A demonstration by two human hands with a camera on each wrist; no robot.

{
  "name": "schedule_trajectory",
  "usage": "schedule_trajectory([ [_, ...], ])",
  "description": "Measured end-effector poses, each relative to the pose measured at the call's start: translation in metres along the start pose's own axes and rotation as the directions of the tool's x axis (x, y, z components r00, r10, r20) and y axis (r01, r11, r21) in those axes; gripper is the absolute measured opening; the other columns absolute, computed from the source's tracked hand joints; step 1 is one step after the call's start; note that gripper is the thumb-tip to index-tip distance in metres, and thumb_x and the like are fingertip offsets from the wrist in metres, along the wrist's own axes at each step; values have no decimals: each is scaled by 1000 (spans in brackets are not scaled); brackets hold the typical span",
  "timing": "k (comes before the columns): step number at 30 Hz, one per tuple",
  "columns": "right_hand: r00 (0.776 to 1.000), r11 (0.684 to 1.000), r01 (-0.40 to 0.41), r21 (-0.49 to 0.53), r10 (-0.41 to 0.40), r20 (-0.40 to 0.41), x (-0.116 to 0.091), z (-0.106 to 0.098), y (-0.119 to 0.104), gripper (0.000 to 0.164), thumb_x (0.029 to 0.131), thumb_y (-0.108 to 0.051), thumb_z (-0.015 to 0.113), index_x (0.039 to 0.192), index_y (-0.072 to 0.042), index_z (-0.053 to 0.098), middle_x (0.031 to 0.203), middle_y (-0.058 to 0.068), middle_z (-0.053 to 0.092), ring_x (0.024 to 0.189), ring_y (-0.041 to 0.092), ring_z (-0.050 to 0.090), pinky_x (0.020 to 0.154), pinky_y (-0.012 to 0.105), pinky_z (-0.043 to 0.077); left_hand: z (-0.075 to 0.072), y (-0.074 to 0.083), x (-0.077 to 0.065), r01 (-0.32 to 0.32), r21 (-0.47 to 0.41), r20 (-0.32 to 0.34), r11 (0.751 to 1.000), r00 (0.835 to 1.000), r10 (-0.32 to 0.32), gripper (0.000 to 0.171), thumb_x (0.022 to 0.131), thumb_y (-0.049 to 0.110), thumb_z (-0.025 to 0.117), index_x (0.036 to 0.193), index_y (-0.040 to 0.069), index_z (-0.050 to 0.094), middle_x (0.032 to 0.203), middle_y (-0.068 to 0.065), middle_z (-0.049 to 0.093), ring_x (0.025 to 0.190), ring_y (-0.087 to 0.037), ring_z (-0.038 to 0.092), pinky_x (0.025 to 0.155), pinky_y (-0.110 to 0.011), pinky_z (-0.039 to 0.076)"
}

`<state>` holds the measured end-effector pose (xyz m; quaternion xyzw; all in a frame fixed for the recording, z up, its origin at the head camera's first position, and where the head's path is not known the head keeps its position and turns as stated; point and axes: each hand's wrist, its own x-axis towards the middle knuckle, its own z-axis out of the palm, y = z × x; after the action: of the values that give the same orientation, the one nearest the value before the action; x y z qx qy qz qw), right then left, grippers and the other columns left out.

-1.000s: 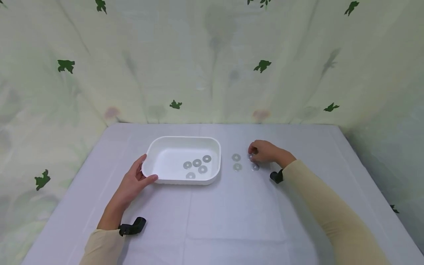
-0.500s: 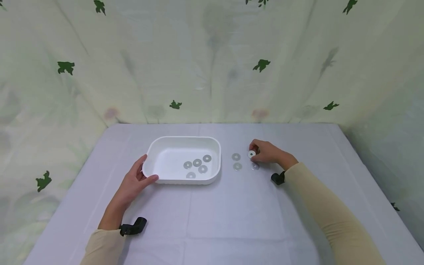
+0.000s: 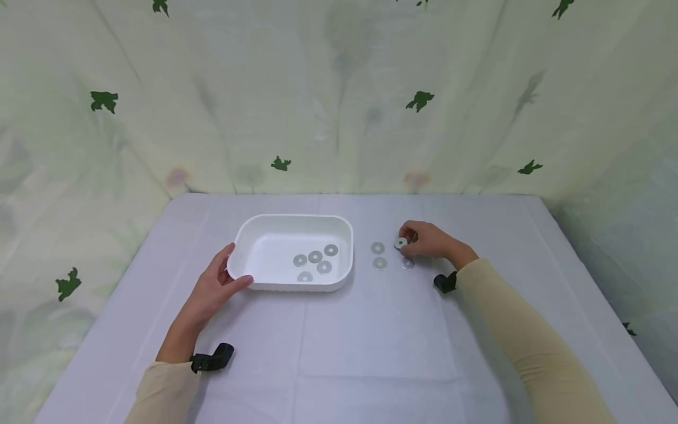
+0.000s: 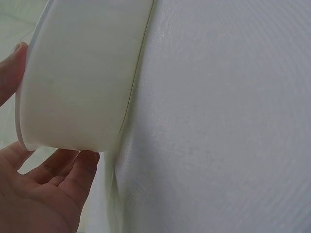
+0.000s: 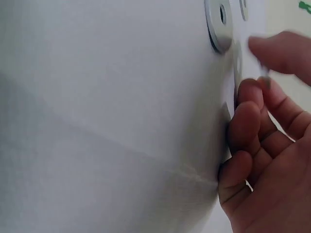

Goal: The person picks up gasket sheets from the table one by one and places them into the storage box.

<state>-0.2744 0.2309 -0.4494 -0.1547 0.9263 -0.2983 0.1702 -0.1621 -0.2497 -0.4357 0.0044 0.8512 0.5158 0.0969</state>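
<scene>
The person's left hand (image 3: 212, 291) grips the left end of a white, round-cornered tray (image 3: 293, 287), the thumb over its near rim and the fingers against the end wall, as the left wrist view also shows. The tray is on the bench (image 3: 371, 347), which is spread with a creased white cloth. Five loose flat washers (image 3: 315, 257) lie in the right half of the tray, the nearest one partly hidden by the near wall. To the right of the tray, the right hand (image 3: 426, 240) pinches a single metal washer (image 3: 401, 243) between thumb and fingers, its face and central hole turned toward the head camera; in the right wrist view this piece is blurred and seen nearly edge-on. Two more washers lie on the cloth between the tray and the right hand, a far washer (image 3: 378, 248) and a near washer (image 3: 379, 263), just apart, and a third washer (image 3: 407, 263) lies just below the right hand. Both arms wear cream sleeves (image 3: 519, 335) and a black wrist camera (image 3: 213, 358). Behind the bench hangs a pale curtain (image 3: 339, 118) with green leaf-like patches and faint flower shapes.
</scene>
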Motion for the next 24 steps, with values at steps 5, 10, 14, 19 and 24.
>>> schedule_trajectory([
  [5,999,994,-38,100,40,-17,2,-6,4,31,87,-25,72,111,-10,60,100,6,60,91,20,53,79,31,44,-1,0,0,4,-3,1,1000,1000,-4,98,92,30,71,161,16,2,167,-16,15,147,-36,32,83,3,38],
  [10,998,986,-30,166,39,-49,2,-14,0,32,89,-25,71,114,-8,60,105,8,60,90,21,55,76,30,46,-1,-1,-1,-1,-16,-2,1000,1000,1,98,92,29,71,161,17,3,167,-15,15,147,-35,32,83,3,38],
  [14,996,981,33,190,-16,-88,6,-21,-17,29,91,-24,70,113,-8,61,109,9,61,94,22,55,77,31,46,-1,-2,-4,-3,-33,-1,999,1000,3,99,92,30,72,161,17,3,167,-14,14,148,-36,31,84,2,39],
  [19,988,965,137,223,-115,-106,11,-30,-55,27,91,-24,70,112,-9,61,110,8,62,96,24,57,81,33,48,-2,-1,-7,2,-26,-8,1000,1000,-3,99,92,29,72,161,18,2,167,-15,13,146,-36,33,83,2,40],
  [24,977,959,201,199,-181,-114,14,-44,-90,28,91,-23,71,113,-10,61,109,7,62,92,25,57,81,33,50,-2,1,-5,1,-15,-2,1000,1000,-1,99,92,29,72,161,18,3,166,-18,17,144,-35,37,83,0,41],
])
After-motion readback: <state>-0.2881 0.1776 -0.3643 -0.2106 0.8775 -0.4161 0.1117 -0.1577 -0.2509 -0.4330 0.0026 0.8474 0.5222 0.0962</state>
